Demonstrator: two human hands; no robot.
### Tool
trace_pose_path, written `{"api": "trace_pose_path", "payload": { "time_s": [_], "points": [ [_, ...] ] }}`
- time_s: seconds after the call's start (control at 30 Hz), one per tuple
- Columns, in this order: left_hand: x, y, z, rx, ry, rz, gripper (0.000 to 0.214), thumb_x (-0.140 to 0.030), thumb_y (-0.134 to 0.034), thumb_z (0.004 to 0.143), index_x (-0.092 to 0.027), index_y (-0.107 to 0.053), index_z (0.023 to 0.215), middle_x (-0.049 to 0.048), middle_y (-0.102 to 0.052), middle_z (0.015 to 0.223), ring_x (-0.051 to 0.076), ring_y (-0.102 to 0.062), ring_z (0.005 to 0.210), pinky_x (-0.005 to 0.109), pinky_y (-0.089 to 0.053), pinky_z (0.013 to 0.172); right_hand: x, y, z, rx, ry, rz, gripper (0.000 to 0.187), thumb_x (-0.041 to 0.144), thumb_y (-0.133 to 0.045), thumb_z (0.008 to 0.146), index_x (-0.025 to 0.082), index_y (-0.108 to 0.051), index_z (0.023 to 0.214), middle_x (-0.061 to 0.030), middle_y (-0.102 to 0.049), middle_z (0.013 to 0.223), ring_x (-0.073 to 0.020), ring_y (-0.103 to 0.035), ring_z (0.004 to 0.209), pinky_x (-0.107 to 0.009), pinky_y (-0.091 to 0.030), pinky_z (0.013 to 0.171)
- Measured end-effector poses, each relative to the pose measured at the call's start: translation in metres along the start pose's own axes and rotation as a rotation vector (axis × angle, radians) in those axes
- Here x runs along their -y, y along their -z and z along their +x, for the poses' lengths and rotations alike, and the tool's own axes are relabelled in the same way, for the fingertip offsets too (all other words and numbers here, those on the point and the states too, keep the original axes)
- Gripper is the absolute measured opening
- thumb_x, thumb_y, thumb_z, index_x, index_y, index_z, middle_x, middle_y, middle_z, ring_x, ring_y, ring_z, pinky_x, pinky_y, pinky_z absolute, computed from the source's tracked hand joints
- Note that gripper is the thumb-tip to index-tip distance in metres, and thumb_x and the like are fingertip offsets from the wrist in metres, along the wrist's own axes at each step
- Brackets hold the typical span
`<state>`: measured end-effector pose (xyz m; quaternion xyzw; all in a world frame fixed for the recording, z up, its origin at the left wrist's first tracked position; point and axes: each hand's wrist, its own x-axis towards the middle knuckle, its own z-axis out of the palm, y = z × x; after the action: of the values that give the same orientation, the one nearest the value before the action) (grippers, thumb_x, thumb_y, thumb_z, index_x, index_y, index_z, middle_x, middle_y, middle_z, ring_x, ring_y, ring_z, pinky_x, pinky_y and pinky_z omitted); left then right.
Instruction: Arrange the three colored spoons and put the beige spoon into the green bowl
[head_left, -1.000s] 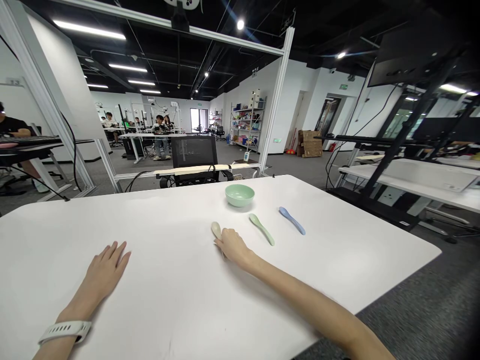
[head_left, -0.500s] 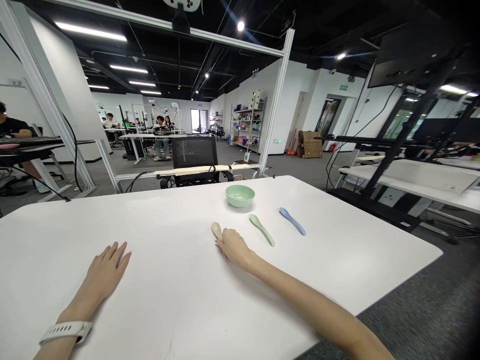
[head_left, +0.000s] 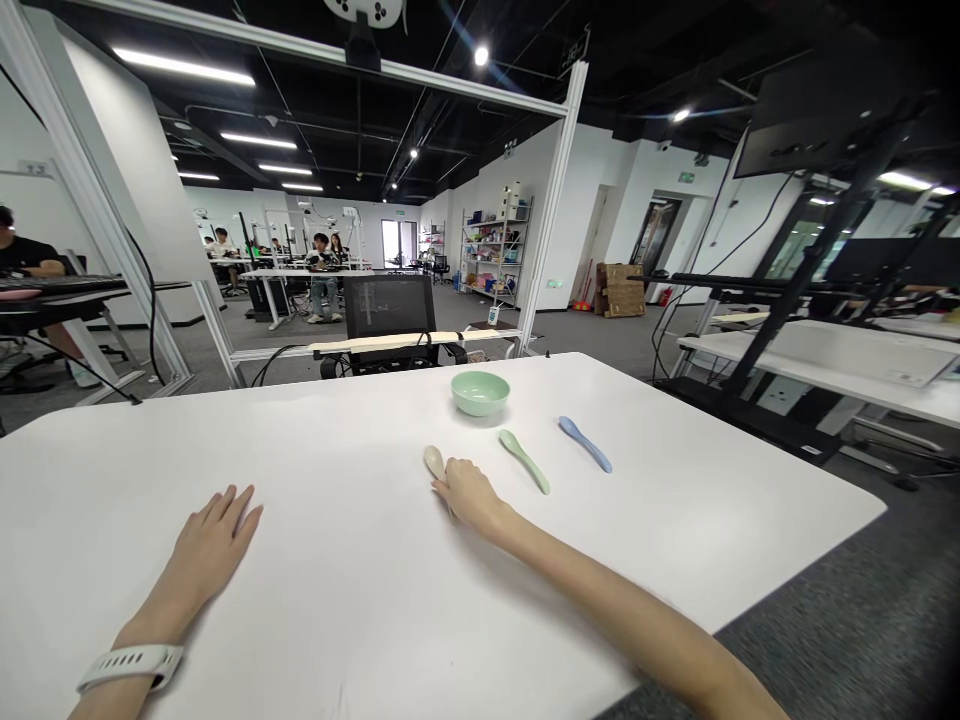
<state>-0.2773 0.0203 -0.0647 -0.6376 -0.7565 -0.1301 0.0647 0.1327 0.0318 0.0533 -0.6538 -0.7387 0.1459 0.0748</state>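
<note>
My right hand (head_left: 469, 494) lies on the white table (head_left: 360, 590) with its fingers curled over the handle of a beige spoon (head_left: 433, 460), whose bowl sticks out beyond my fingertips. A green spoon (head_left: 524, 460) and a blue spoon (head_left: 584, 443) lie to the right of it. Beyond them stands a pale green bowl (head_left: 480, 392). My left hand (head_left: 206, 550) rests flat on the table at the left, fingers stretched out, holding nothing; a white band is on its wrist.
A black chair (head_left: 388, 312) stands behind the table's far edge. A metal frame (head_left: 555, 190) rises around the table. Another white desk with a black stand (head_left: 817, 360) is at the right. People sit at desks far back at the left.
</note>
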Motion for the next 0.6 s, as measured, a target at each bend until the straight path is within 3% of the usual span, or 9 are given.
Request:
{"api": "trace_pose_path", "payload": {
  "time_s": [0.4, 0.6],
  "points": [
    [-0.003, 0.003, -0.001, -0.017, 0.025, -0.023, 0.083, -0.055, -0.023, 0.090, -0.006, -0.052, 0.151, 0.0226, -0.051, 0.161, 0.040, -0.044, 0.150, 0.056, -0.036, 0.121, 0.002, 0.008, -0.004, -0.011, -0.003, -0.004, 0.031, 0.032, -0.054, 0.106, 0.010, -0.070, 0.121, -0.0205, -0.074, 0.125, -0.0294, -0.071, 0.115, -0.031, -0.050, 0.085],
    [-0.003, 0.002, -0.002, -0.015, 0.005, 0.012, 0.081, -0.055, -0.023, 0.090, -0.010, -0.054, 0.151, 0.0192, -0.054, 0.159, 0.037, -0.044, 0.151, 0.054, -0.037, 0.121, -0.027, 0.022, 0.008, -0.119, -0.029, 0.017, 0.036, 0.033, -0.051, 0.107, 0.008, -0.070, 0.124, -0.0198, -0.074, 0.126, -0.0286, -0.069, 0.120, -0.031, -0.047, 0.090]
  ]
}}
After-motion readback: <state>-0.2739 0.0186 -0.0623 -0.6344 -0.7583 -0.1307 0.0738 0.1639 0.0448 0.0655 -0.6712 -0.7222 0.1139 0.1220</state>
